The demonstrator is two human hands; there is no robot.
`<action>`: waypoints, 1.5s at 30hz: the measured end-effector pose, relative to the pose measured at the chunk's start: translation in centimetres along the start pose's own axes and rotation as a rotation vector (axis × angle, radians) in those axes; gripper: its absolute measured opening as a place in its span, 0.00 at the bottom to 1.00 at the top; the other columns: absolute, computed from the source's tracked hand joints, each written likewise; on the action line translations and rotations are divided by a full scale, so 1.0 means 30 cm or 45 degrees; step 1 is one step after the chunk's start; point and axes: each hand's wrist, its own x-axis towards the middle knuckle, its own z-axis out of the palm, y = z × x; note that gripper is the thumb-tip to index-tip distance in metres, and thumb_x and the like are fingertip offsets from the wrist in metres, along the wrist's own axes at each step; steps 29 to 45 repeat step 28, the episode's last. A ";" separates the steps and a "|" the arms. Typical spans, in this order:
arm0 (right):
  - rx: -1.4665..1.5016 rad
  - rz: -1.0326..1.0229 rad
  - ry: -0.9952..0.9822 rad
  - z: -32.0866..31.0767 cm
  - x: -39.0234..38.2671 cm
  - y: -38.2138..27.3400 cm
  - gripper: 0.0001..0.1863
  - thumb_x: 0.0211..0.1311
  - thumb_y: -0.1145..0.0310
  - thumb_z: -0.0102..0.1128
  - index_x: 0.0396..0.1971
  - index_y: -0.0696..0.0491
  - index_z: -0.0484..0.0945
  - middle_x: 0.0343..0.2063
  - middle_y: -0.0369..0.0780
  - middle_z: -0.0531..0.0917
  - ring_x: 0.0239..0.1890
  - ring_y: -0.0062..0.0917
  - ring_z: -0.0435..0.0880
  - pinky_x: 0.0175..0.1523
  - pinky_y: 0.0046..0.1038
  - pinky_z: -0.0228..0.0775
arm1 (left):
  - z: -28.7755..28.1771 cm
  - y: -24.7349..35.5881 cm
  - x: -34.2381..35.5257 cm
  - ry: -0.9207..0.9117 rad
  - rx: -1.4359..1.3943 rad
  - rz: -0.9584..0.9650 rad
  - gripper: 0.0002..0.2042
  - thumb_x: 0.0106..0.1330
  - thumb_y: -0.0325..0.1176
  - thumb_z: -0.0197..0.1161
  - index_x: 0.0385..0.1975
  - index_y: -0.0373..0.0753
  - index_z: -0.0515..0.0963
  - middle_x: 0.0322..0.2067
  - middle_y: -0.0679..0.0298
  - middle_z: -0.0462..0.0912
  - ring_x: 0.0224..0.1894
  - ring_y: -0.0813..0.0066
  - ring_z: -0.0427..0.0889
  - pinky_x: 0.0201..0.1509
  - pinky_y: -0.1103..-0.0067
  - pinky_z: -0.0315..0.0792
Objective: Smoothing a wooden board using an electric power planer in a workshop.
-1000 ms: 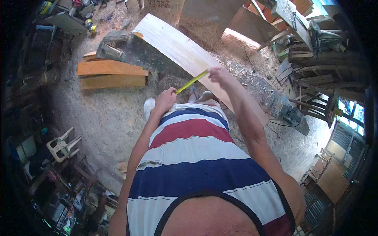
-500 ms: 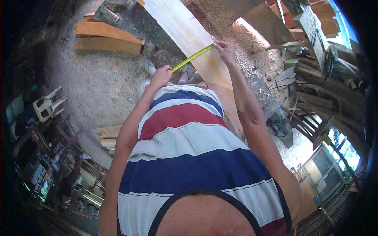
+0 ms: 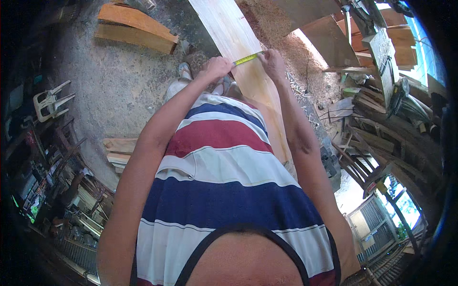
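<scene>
A yellow tape measure stretches across a long pale wooden board. My left hand is closed on one end of it, close to the board's left edge. At the board's right edge my right hand pinches the other end, its fingers closed. Only a short length of yellow blade shows between the two hands. Whether the case sits in the left or the right hand is hidden by the fingers. The board runs from the far side down beside my striped shirt.
Orange-brown timber pieces lie on the floor at far left. A pale plastic chair lies further left. Scattered nails and sawdust are right of the board. Stacked lumber lines the right side.
My left hand has moved right and slightly away from me, toward my right hand. The visible stretch of tape is shorter. My right hand stays near the board's right edge.
</scene>
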 end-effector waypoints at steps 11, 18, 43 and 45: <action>-0.129 -0.040 0.130 0.012 -0.060 -0.074 0.36 0.57 0.42 0.77 0.47 0.61 0.79 0.46 0.53 0.80 0.51 0.48 0.82 0.56 0.47 0.77 | -0.004 0.040 -0.014 0.070 0.103 -0.121 0.24 0.70 0.56 0.57 0.42 0.43 0.90 0.45 0.46 0.90 0.51 0.41 0.88 0.57 0.54 0.81; -0.122 0.047 0.088 0.017 -0.060 -0.084 0.38 0.54 0.40 0.78 0.47 0.61 0.79 0.47 0.52 0.81 0.53 0.47 0.82 0.56 0.47 0.77 | -0.102 0.168 0.022 -0.149 0.525 0.048 0.24 0.73 0.52 0.50 0.53 0.44 0.88 0.55 0.48 0.88 0.57 0.47 0.88 0.58 0.55 0.81; -0.125 0.041 0.114 0.029 -0.071 -0.072 0.41 0.53 0.40 0.79 0.55 0.58 0.79 0.49 0.51 0.81 0.54 0.46 0.83 0.58 0.46 0.77 | -0.159 0.284 0.086 -0.436 0.472 -0.210 0.34 0.74 0.64 0.48 0.67 0.45 0.79 0.67 0.50 0.80 0.71 0.52 0.78 0.74 0.58 0.70; -0.125 0.041 0.114 0.029 -0.071 -0.072 0.41 0.53 0.40 0.79 0.55 0.58 0.79 0.49 0.51 0.81 0.54 0.46 0.83 0.58 0.46 0.77 | -0.159 0.284 0.086 -0.436 0.472 -0.210 0.34 0.74 0.64 0.48 0.67 0.45 0.79 0.67 0.50 0.80 0.71 0.52 0.78 0.74 0.58 0.70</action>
